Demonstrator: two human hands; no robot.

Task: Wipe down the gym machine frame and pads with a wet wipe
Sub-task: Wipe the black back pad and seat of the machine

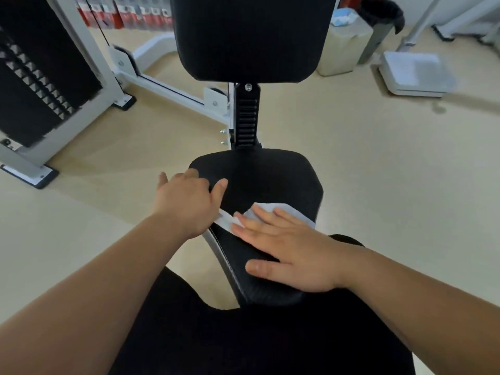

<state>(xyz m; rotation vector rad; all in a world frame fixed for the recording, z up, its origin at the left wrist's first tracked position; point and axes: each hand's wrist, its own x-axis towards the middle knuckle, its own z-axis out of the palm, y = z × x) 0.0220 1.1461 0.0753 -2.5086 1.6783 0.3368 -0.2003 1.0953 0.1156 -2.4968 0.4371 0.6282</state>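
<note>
The right hand (292, 250) lies flat on a white wet wipe (286, 208), pressing it onto the black seat pad (270, 180) at the middle of the view. Its fingers are straight and slightly spread, pointing toward 10 o'clock, and its thumb rests apart on the pad's near part. The wipe shows beyond the fingertips toward 12 o'clock, and a narrow strip of it runs out toward 9 o'clock, to the seat's left rim beside the heel of the left hand (186, 204). That hand rests on the rim at 9 o'clock of the pad, fingers fairly straight and close together, thumb splayed onto the pad top; it holds nothing. At 12 o'clock the black backrest pad (251, 36) stands above a black ribbed post (246, 120). The machine's white frame (173, 90) runs from the post toward 10 o'clock, where the weight stack (35, 77) stands. At 1 o'clock are a pale bin (343, 41) and a black-lined bin (381, 23); at 2 o'clock a white scale (416, 74) sits on the beige floor (378, 171).
</note>
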